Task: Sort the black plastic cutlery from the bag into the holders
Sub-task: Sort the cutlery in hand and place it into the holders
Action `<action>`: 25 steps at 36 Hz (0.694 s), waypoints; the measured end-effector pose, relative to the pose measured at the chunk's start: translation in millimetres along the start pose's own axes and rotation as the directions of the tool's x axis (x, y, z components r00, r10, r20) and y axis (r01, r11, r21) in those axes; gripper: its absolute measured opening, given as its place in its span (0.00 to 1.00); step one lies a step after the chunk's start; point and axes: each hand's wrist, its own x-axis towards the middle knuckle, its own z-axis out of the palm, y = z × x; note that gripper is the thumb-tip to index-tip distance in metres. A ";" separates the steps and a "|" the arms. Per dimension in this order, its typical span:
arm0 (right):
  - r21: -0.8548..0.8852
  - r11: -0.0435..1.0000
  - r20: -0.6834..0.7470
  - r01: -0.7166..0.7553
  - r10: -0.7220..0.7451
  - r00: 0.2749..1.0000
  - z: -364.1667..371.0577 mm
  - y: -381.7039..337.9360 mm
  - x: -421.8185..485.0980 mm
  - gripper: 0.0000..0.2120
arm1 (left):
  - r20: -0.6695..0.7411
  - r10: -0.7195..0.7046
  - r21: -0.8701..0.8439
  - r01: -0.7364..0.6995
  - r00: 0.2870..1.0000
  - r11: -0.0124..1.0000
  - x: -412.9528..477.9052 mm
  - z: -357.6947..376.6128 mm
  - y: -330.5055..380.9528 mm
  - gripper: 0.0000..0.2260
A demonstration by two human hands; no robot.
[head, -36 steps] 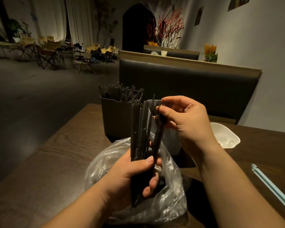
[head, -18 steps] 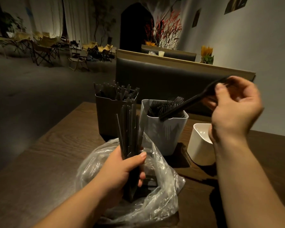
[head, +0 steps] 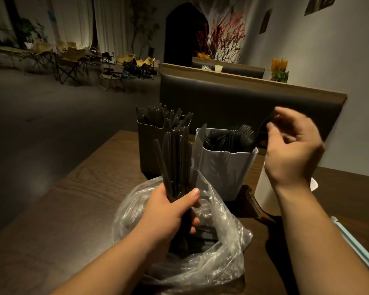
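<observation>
My left hand (head: 170, 211) grips a bundle of black cutlery handles (head: 175, 158) upright above the clear plastic bag (head: 217, 262), which holds more black pieces. Behind it stand a dark holder (head: 149, 145) full of black cutlery and a white holder (head: 226, 171) full of forks. A single black fork (head: 262, 128) leans head-down in the white holder's right corner. My right hand (head: 294, 150) hovers at that fork's handle end, fingers loosely curved and blurred; whether it still pinches the handle is unclear.
A second white container (head: 264, 199) stands right of the white holder, partly behind my right wrist. A pale blue strip (head: 360, 252) lies at the table's right edge. A dark padded bench back (head: 243, 103) rises behind the wooden table (head: 73, 209).
My right hand pulled one fork from the bundle, swung it right and lowered it head-first into the white holder. My left hand kept the bundle over the bag.
</observation>
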 end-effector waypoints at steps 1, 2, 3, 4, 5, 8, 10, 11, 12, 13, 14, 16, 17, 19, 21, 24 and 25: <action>-0.021 1.000 0.068 -0.001 0.002 0.998 1.1 2.7 -1.2 0.14 | -0.010 0.006 0.001 -0.006 1.000 1.000 0.1 -0.2 0.2 0.10; -0.048 0.999 0.133 -0.001 0.008 0.991 2.5 5.7 -3.1 0.13 | -0.019 0.013 0.000 -0.013 1.000 1.000 0.1 -0.2 0.4 0.10; -0.084 0.996 0.190 0.006 0.011 0.982 4.3 8.8 -5.4 0.12 | -0.029 0.019 -0.002 -0.019 0.999 1.000 -0.1 0.1 0.7 0.10; -0.132 0.991 0.238 0.022 0.010 0.971 6.3 10.8 -8.3 0.12 | -0.036 0.024 -0.007 -0.024 0.999 1.000 -0.5 0.5 1.2 0.10; -0.186 0.981 0.273 0.048 0.004 0.962 7.9 11.5 -10.9 0.12 | -0.040 0.027 -0.014 -0.028 0.999 1.000 -1.1 0.9 2.1 0.10; -0.299 0.950 0.305 0.086 0.010 0.952 9.0 5.6 -12.4 0.14 | -0.023 0.030 -0.024 -0.030 0.999 0.999 -2.8 1.6 4.7 0.10; -0.351 0.931 0.326 0.097 0.024 0.945 8.2 0.2 -9.9 0.17 | -0.017 0.031 -0.014 -0.031 0.999 0.999 -3.1 0.9 5.6 0.09; -0.355 0.929 0.336 0.106 0.021 0.942 7.7 -3.7 -8.5 0.20 | -0.018 0.031 -0.010 -0.032 0.999 0.999 -3.3 0.6 6.1 0.09; -0.334 0.936 0.340 0.111 0.010 0.940 7.1 -9.3 -7.3 0.21 | -0.018 0.032 -0.008 -0.032 0.999 0.999 -3.4 0.6 6.4 0.09; -0.284 0.953 0.336 0.108 -0.007 0.942 6.4 -15.4 -6.4 0.21 | -0.017 0.032 -0.005 -0.032 0.999 0.999 -3.2 0.6 6.4 0.09; -0.211 0.973 0.331 0.095 -0.020 0.944 6.0 -23.0 -6.4 0.19 | -0.016 0.032 0.000 -0.032 0.999 1.000 -2.8 0.7 6.1 0.09; -0.051 0.998 0.350 0.026 -0.006 0.937 6.8 -42.3 -8.9 0.13 | -0.012 0.033 0.019 -0.032 0.999 0.999 -2.4 0.0 6.0 0.09; -0.005 0.999 0.385 -0.032 0.032 0.922 7.9 -51.2 -10.9 0.10 | -0.011 0.035 0.028 -0.034 0.999 0.999 -2.1 0.0 5.7 0.09; 0.026 0.981 0.503 -0.190 0.151 0.851 11.9 -64.1 -16.6 0.09 | -0.009 0.048 0.037 -0.048 0.999 0.998 -2.9 0.5 6.3 0.09; -0.001 0.944 0.626 -0.330 0.258 0.736 16.6 -70.3 -24.5 0.12 | -0.001 0.070 0.044 -0.070 0.998 0.997 -4.5 1.2 7.1 0.08; 0.035 0.910 0.692 -0.414 0.277 0.667 20.9 -75.5 -35.6 0.06 | 0.016 0.091 0.063 -0.091 0.996 0.994 -6.7 2.3 7.3 0.08; 0.053 0.911 0.689 -0.409 0.263 0.676 21.2 -76.3 -37.5 0.03 | 0.021 0.095 0.072 -0.096 0.995 0.993 -7.4 2.6 7.5 0.08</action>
